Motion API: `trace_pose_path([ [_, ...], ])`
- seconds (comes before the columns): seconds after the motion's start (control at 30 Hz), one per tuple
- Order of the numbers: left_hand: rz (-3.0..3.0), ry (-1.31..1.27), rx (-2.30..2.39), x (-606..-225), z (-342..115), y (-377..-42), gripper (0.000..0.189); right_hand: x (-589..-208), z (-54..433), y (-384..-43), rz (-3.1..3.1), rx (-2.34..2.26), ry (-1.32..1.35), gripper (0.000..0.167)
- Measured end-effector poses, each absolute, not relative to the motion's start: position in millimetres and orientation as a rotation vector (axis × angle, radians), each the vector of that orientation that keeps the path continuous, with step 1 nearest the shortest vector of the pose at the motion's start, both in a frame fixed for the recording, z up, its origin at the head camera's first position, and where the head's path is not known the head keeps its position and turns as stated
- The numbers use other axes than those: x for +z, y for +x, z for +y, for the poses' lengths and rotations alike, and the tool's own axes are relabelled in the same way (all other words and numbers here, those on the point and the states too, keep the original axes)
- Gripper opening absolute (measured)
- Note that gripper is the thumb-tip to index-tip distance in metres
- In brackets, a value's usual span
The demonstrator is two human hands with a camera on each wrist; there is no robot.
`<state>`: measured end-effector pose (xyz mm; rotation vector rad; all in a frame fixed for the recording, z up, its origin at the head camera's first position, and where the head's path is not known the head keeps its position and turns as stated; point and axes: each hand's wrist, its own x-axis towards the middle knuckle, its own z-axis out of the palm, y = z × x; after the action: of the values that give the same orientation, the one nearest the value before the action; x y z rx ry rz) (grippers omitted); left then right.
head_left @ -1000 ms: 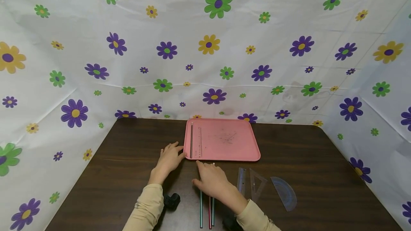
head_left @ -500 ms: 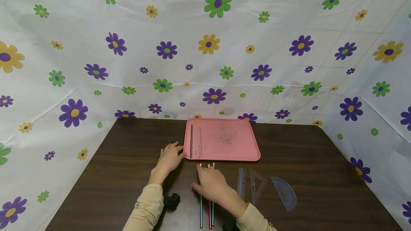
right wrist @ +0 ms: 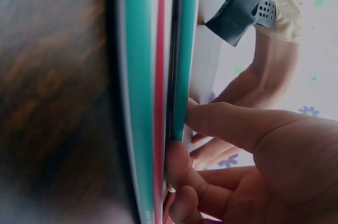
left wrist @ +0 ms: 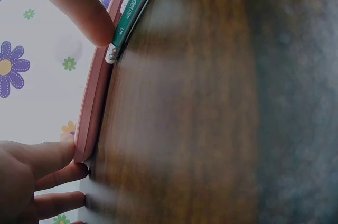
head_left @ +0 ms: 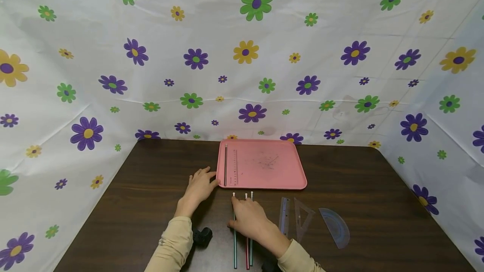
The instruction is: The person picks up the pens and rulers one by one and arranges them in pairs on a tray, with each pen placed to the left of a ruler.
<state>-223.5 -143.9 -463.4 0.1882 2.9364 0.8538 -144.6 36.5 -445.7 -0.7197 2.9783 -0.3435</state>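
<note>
In the head view, three pencils lie side by side: a left green pencil [head_left: 235, 249], a red pencil [head_left: 247, 255] and a right green pencil [head_left: 251, 253]. My right hand [head_left: 249, 217] pinches the left green one near its white end; the right wrist view has thumb and fingertips on that pencil [right wrist: 183, 60]. My left hand [head_left: 198, 188] touches the front left corner of the pink tray [head_left: 264, 188], its fingers fairly straight. Inside the tray, at its left side, a dark pencil [head_left: 225, 165] lies parallel to a clear ruler [head_left: 235, 167].
Right of my right hand lie a bluish ruler [head_left: 284, 215], a clear set square [head_left: 302, 217] and a protractor [head_left: 334, 228]. Each wrist carries a black device, such as the left wrist device [head_left: 202, 237]. A flowered cloth [head_left: 211, 24] hangs behind the dark wooden table [head_left: 378, 205].
My right hand has drawn back slightly, baring the pencils' white ends. The left green pencil has shifted a little left, away from the red one. My left hand and the tray stay put.
</note>
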Motion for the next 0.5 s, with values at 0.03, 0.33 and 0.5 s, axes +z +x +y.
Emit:
trace_pose_path([
  [0.03,2.936,0.188,0.852,-463.1,-143.9,-223.7,0.043,-445.9,36.5,-145.0,2.976,-0.350,-0.716,0.066],
  [0.33,2.929,0.181,0.857,-461.1,-144.1,-223.7,0.044,-445.2,36.0,-145.5,2.950,-0.421,-0.691,0.064],
  [0.5,2.931,0.191,0.858,-461.3,-144.0,-223.8,0.043,-445.8,36.1,-145.9,2.948,-0.458,-0.676,0.065],
])
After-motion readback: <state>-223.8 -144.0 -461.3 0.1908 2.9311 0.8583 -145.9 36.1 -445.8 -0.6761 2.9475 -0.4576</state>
